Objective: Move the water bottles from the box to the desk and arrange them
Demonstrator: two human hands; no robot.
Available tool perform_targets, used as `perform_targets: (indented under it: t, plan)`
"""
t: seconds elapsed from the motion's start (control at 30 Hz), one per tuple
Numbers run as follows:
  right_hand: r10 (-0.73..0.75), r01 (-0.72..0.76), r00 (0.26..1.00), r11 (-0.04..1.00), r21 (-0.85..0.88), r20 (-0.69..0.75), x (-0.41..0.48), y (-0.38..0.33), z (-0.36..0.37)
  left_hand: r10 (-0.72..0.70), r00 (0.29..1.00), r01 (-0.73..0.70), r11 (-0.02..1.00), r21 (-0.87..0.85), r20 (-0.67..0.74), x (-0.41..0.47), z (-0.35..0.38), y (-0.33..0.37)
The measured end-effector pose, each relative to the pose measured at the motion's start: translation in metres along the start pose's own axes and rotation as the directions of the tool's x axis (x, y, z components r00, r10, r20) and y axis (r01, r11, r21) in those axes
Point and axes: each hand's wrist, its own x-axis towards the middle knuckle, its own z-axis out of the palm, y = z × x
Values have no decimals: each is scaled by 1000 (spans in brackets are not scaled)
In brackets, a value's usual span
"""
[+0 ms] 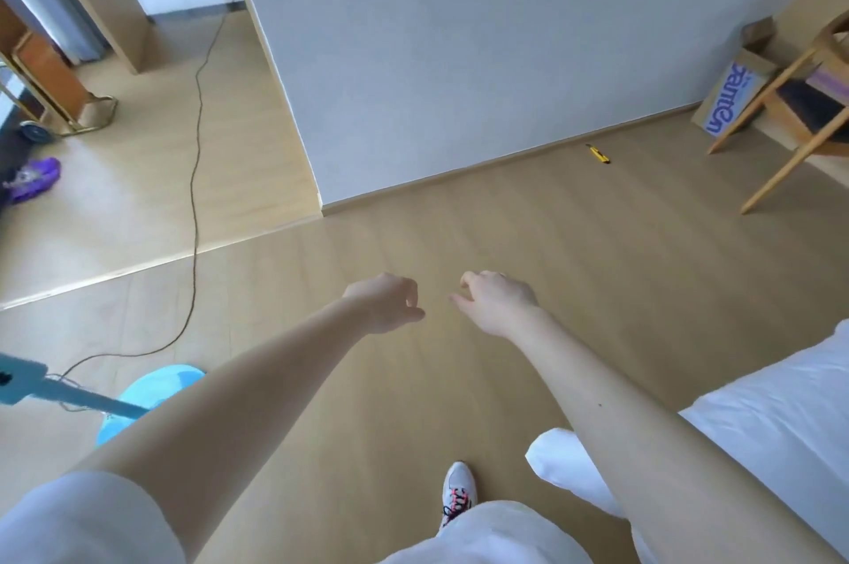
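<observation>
A cardboard box [730,102] with blue lettering stands on the floor at the far right, against the wall and partly behind a wooden chair [799,104]. Its flaps are up and I cannot see inside; no water bottles or desk show. My left hand [390,301] and my right hand [498,299] are stretched out side by side over the bare wooden floor, fingers loosely curled, holding nothing. Both hands are far from the box.
A yellow utility knife [597,153] lies near the wall base. A dark cable [195,177] runs across the floor at left. A light-blue mop [138,398] sits at lower left, a white bed edge [781,416] at lower right, a cart [55,95] at far left.
</observation>
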Motion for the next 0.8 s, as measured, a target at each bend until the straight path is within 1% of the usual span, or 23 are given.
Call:
perform_targets:
  t: [0.13,0.23,0.37,0.47,0.63,0.8]
  plan:
    - [37,-37,999,999,10,-30,37,48,-32,46,999,-46,998,39,-4,52,-31,40]
    - [85,-83,996,995,52,-40,51,82,-45,86,996,-87,992,91,20,82,-50,69]
    - [170,-163,984,980,114,-56,60,129,-55,164,986,-165,976,144,22,124,-75,107]
    - [251,-243,967,959,146,-44,62,165,-58,239,969,-246,952,183,59,153,-84,142]
    - [406,-398,914,899,182,-7,70,225,-59,358,922,-385,886,256,148,206,-87,202]
    - [555,-550,831,810,203,36,92,283,-66,457,864,-501,820,277,213,271,-99,255]
